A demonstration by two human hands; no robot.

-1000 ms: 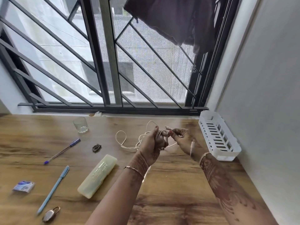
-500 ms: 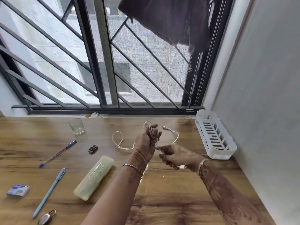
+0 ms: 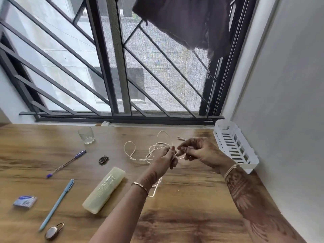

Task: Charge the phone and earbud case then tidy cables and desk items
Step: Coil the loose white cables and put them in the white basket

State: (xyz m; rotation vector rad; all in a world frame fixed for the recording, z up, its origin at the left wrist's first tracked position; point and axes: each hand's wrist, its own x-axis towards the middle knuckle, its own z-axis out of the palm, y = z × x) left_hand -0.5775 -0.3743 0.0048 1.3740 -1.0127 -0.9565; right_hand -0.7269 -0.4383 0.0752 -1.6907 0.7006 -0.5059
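A thin white cable [image 3: 130,151] lies in loose loops on the wooden desk [image 3: 184,207], behind my hands. My left hand [image 3: 166,159] is closed around a bundle of its turns, held above the desk. Just to the right, my right hand [image 3: 198,150] pinches a strand of the same cable between thumb and fingers. One connector end [image 3: 180,138] rests on the desk beyond my right hand. Another loop of cable [image 3: 156,188] hangs below my left wrist. No phone or earbud case is in view.
A white slotted basket [image 3: 235,146] stands against the right wall. On the left of the desk lie a glass [image 3: 86,135], two pens [image 3: 66,163] [image 3: 57,204], a pale pencil box [image 3: 104,189], a dark hair clip [image 3: 103,159], a small packet [image 3: 25,202] and a padlock [image 3: 53,231].
My right hand rose from low beside my left wrist to level with my left hand, drawing a strand of cable up. My left hand stays closed on the bundle.
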